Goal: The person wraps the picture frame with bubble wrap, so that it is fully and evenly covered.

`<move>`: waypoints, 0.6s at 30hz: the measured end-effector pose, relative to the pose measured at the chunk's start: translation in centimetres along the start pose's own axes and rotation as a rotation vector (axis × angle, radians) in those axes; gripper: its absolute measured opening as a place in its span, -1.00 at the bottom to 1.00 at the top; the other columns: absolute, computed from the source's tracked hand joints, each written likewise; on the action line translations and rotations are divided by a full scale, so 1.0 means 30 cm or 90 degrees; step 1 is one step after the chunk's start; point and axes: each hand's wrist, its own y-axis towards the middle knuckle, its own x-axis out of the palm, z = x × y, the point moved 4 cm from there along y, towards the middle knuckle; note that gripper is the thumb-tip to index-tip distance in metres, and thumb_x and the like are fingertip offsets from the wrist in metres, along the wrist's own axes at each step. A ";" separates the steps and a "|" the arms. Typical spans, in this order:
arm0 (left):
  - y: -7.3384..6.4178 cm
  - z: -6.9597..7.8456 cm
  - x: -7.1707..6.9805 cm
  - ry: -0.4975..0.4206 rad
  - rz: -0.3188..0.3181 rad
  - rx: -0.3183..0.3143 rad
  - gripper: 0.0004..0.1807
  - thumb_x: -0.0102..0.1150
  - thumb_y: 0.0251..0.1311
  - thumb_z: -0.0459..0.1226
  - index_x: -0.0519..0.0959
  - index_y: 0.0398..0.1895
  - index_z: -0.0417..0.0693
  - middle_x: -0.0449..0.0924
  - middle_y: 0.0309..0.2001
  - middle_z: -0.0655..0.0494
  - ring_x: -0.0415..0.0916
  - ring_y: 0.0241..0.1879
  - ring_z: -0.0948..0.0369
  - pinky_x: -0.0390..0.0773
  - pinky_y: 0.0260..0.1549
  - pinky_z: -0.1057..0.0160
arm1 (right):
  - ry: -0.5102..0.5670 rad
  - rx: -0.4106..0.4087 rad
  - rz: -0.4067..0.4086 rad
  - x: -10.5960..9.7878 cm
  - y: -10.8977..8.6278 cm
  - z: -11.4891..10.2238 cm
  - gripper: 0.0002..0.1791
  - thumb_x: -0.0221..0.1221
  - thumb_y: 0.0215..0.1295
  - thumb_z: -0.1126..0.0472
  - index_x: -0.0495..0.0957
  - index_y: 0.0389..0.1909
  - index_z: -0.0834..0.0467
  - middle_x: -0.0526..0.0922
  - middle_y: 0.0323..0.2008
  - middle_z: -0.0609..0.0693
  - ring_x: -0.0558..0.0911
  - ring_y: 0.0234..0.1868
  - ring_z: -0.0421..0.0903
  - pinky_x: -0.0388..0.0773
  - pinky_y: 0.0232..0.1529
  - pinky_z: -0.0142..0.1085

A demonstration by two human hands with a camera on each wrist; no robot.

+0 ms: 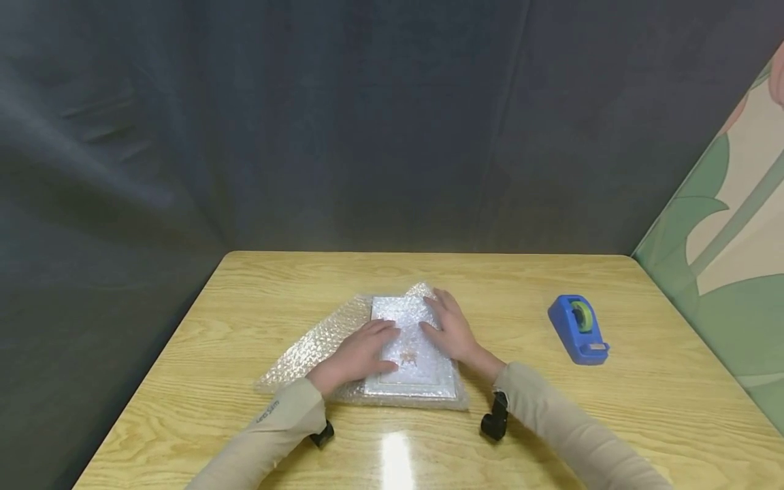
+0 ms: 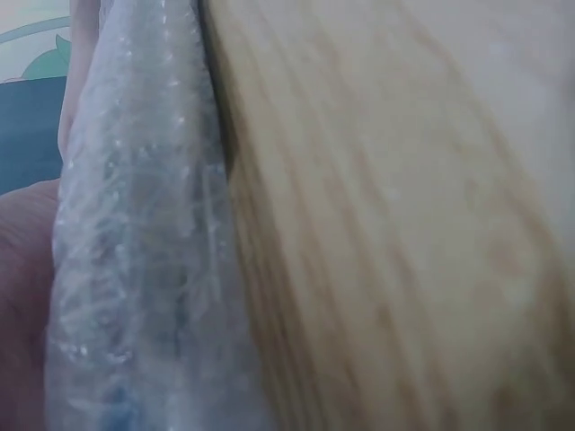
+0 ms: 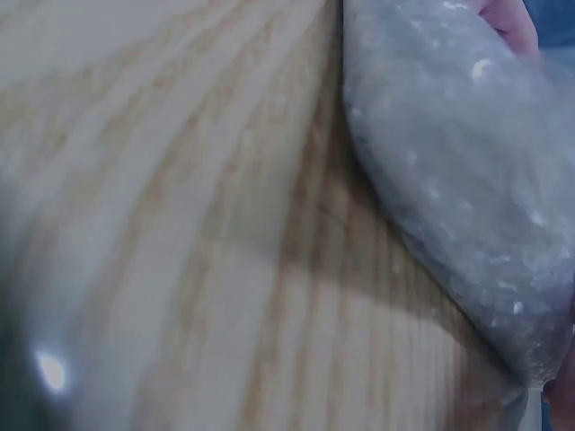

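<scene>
A flat, pale rectangular item [image 1: 419,378] with a darker edge and a small brownish mark lies inside bubble wrap [image 1: 312,347] on the table. Clear layers cover it, and a loose flap spreads out to its left. My left hand [image 1: 364,350] rests on the left part of the package, fingers extended across it. On the upper right part lies my right hand [image 1: 452,330], its fingers pointing away from me. Both wrist views show the bubble wrap's near side [image 2: 144,224] close up, with little of either hand visible. What the item is cannot be told.
A blue tape dispenser [image 1: 578,330] with a greenish roll stands to the right on the wooden table [image 1: 245,327]. Dark curtain [image 1: 380,136] hangs behind and at the left. A wall with a leaf pattern [image 1: 735,272] borders the right side.
</scene>
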 end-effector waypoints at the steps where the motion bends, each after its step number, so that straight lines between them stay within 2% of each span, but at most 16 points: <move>1: -0.001 -0.001 0.001 -0.006 0.004 0.000 -0.23 0.19 0.03 0.01 0.21 0.32 -0.04 0.04 0.37 0.01 -0.02 0.34 0.03 0.06 0.28 0.02 | -0.010 0.002 -0.002 0.003 -0.001 -0.003 -0.42 0.20 0.10 0.22 0.35 0.13 0.39 0.19 0.23 0.41 0.13 0.27 0.31 0.08 0.25 0.13; 5: -0.005 0.000 0.001 -0.020 0.005 0.001 -0.22 0.16 0.06 0.02 0.17 0.34 -0.04 -0.08 0.40 -0.01 -0.15 0.37 -0.02 0.01 0.28 -0.04 | -0.037 0.015 -0.012 0.014 -0.002 -0.009 -0.41 0.21 0.10 0.19 0.35 0.14 0.37 0.16 0.25 0.39 0.10 0.28 0.32 0.06 0.25 0.15; 9: -0.008 0.000 -0.002 -0.013 -0.002 0.002 -0.26 0.12 0.09 0.03 0.20 0.32 -0.03 -0.02 0.39 -0.01 -0.18 0.38 -0.03 -0.03 0.28 -0.06 | -0.035 0.004 -0.025 0.023 -0.003 -0.010 -0.40 0.16 0.14 0.17 0.31 0.17 0.39 0.09 0.27 0.42 0.03 0.29 0.36 0.04 0.23 0.19; 14: -0.006 0.004 -0.003 -0.019 -0.003 0.004 -0.29 0.12 0.09 0.03 0.24 0.30 -0.03 0.06 0.36 -0.02 -0.12 0.36 -0.05 0.02 0.26 -0.09 | 0.041 -0.029 -0.049 0.016 -0.031 -0.002 -0.40 0.12 0.15 0.25 0.25 0.19 0.43 -0.03 0.30 0.45 -0.11 0.31 0.40 -0.10 0.23 0.26; 18: -0.005 0.006 -0.003 -0.024 -0.001 0.003 -0.30 0.12 0.09 0.03 0.26 0.29 -0.02 0.08 0.35 -0.02 -0.09 0.35 -0.05 0.02 0.26 -0.09 | 0.099 -0.040 -0.082 0.000 -0.075 -0.012 -0.36 0.15 0.12 0.24 0.23 0.20 0.43 -0.05 0.32 0.42 -0.17 0.32 0.39 -0.17 0.21 0.31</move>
